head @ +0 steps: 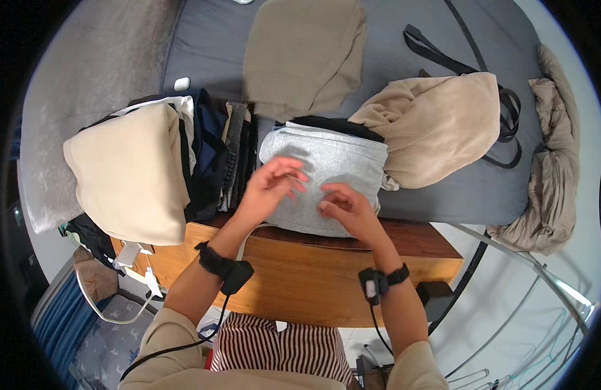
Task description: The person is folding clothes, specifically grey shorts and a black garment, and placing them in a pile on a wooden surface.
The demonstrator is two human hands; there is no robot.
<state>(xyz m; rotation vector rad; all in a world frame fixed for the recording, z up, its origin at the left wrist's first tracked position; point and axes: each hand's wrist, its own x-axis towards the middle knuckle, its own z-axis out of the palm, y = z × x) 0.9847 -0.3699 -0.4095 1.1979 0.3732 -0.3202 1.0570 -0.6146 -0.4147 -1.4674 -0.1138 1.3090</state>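
Observation:
A folded light grey garment (pixel 329 156) lies before me on top of a stack, with black cloth (pixel 334 125) showing behind it. My left hand (pixel 276 181) is over its left part, fingers loosely curled and apart, holding nothing. Over the lower right part is my right hand (pixel 348 207), fingers bent, nothing visible in its grip. Whether either hand touches the cloth I cannot tell. To the left, a folded cream garment (pixel 127 173) tops a pile of dark clothes (pixel 210 156). At the right a crumpled beige knit garment (pixel 437 129) touches the grey stack.
Behind the stack a folded olive-brown knit (pixel 305 53) lies on the dark grey bed (pixel 427 204). A small white case (pixel 182 84) and a black strap (pixel 439 56) rest there too. A wooden cabinet (pixel 305 278) stands before me. Metal rails (pixel 519 258) are at right.

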